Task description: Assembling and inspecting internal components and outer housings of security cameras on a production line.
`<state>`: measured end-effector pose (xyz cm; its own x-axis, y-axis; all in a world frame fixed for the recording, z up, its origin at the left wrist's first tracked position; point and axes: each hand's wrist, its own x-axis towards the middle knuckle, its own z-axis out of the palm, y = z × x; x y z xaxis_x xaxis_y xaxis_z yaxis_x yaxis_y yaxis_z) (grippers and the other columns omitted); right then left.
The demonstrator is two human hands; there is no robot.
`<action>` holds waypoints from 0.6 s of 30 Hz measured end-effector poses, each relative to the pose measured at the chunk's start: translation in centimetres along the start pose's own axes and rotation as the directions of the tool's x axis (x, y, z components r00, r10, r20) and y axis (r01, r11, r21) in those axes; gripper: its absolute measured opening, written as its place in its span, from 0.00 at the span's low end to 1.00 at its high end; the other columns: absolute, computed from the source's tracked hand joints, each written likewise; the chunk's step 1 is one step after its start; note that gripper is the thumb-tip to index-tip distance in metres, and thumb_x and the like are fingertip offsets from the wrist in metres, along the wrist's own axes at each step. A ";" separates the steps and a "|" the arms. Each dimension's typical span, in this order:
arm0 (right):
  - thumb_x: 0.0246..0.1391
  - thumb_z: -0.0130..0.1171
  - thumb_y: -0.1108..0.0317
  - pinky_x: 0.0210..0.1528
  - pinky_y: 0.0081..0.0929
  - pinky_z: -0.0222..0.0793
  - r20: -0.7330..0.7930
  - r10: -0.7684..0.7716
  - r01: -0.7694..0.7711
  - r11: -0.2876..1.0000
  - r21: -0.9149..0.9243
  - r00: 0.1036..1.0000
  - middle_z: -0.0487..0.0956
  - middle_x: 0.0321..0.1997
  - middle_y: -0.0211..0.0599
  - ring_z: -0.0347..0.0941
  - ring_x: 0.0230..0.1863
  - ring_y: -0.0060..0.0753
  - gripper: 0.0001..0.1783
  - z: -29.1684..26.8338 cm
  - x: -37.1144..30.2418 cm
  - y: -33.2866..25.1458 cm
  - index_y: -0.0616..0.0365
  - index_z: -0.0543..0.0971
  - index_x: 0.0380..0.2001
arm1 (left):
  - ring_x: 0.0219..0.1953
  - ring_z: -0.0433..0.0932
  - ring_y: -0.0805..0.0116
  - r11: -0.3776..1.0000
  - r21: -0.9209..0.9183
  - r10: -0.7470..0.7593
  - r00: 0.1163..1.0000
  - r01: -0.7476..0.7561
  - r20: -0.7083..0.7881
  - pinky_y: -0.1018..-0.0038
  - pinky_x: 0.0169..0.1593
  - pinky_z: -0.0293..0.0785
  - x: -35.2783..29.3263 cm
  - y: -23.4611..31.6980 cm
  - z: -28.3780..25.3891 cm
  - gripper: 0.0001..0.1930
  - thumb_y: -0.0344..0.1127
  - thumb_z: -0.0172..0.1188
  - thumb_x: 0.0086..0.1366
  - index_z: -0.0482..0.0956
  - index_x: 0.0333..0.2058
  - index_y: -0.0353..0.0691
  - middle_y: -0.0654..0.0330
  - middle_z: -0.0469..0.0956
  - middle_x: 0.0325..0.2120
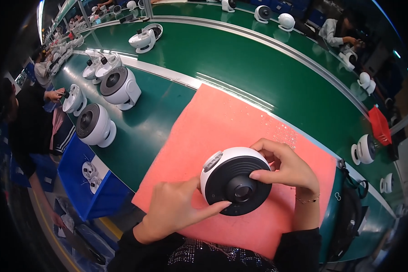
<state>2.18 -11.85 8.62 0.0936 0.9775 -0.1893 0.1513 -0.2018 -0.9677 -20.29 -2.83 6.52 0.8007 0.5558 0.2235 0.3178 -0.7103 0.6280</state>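
Note:
Above a pink foam mat I hold a round white device with a black ridged face. A dark lens-like knob sticks out of the middle of its face, and a clear window sits in its white side. My left hand grips its left side, thumb across the lower face and the other fingers mostly hidden behind. My right hand closes around the upper right edge, thumb on the face beside the knob, fingers curled behind the rim.
At left stand two similar finished-looking devices and several open white shells. A blue bin with white parts is below them. Beyond a metal rail runs the green conveyor. A black bag lies at right; co-workers sit around.

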 end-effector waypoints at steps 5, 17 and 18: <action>0.47 0.63 0.60 0.27 0.17 0.65 -0.105 -0.055 0.024 0.960 -0.278 0.993 0.76 0.23 0.30 0.71 0.26 0.18 0.15 0.3 0.3 0.0 0.62 0.76 0.29 | 0.13 0.75 0.67 0.995 0.097 -0.031 0.994 0.021 0.104 0.75 0.19 0.70 0.8 -0.5 -0.6 0.20 0.50 0.71 0.43 0.78 0.21 0.37 0.62 0.75 0.11; 0.48 0.62 0.59 0.22 0.15 0.60 0.030 -0.057 0.059 0.994 -0.095 0.998 0.74 0.19 0.29 0.66 0.19 0.15 0.15 -1.1 0.3 0.8 0.62 0.75 0.29 | 0.60 0.51 0.32 0.977 0.120 0.142 0.957 -0.177 0.252 0.47 0.58 0.55 -3.9 -1.6 -0.3 0.24 0.48 0.63 0.53 0.75 0.43 0.34 0.38 0.56 0.57; 0.47 0.63 0.60 0.23 0.15 0.59 0.056 -0.069 0.073 0.994 -0.083 0.996 0.74 0.20 0.28 0.65 0.19 0.15 0.15 -0.9 0.3 0.5 0.61 0.75 0.29 | 0.62 0.42 0.26 0.987 -0.031 0.159 0.933 -0.158 0.324 0.43 0.60 0.48 -4.4 -1.3 0.4 0.24 0.47 0.61 0.55 0.74 0.45 0.35 0.37 0.48 0.61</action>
<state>3.15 -11.74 8.18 0.0277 0.9909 -0.1315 0.2384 -0.1343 -0.9618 -24.02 -4.53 4.45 0.9618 0.2656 0.0667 0.1720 -0.7754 0.6076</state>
